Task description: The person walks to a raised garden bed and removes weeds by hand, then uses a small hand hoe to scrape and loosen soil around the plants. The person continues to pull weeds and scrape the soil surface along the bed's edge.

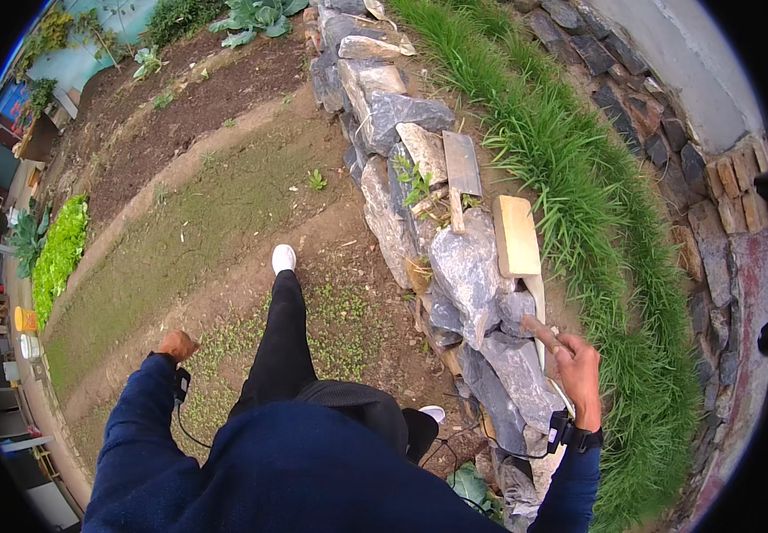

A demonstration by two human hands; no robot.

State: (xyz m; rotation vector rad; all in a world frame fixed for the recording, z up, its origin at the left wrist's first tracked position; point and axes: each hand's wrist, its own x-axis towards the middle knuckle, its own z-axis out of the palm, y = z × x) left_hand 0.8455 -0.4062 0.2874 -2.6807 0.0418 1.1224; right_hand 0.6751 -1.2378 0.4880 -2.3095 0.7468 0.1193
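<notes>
My right hand (574,366) is at the lower right, beside the rough stone wall; its fingers are around a short brownish piece, perhaps wood or stone (541,332), whose tip reaches over the rocks. My left hand (179,346) hangs over the soil at the lower left with its fingers curled; whether anything is inside cannot be seen. On top of the wall lies a cleaver (463,166) with a broad metal blade and a wooden handle pointing towards me. Just right of the handle a pale yellowish rectangular block (516,236) rests on the wall's edge, near large grey rocks (467,266).
Tall green grass-like plants (577,173) grow right of the wall. To the left are soil beds with small seedlings (344,320) and bright lettuce (61,260). One white shoe (284,258) stands on the soil. Dark cables hang by the wall near my right wrist.
</notes>
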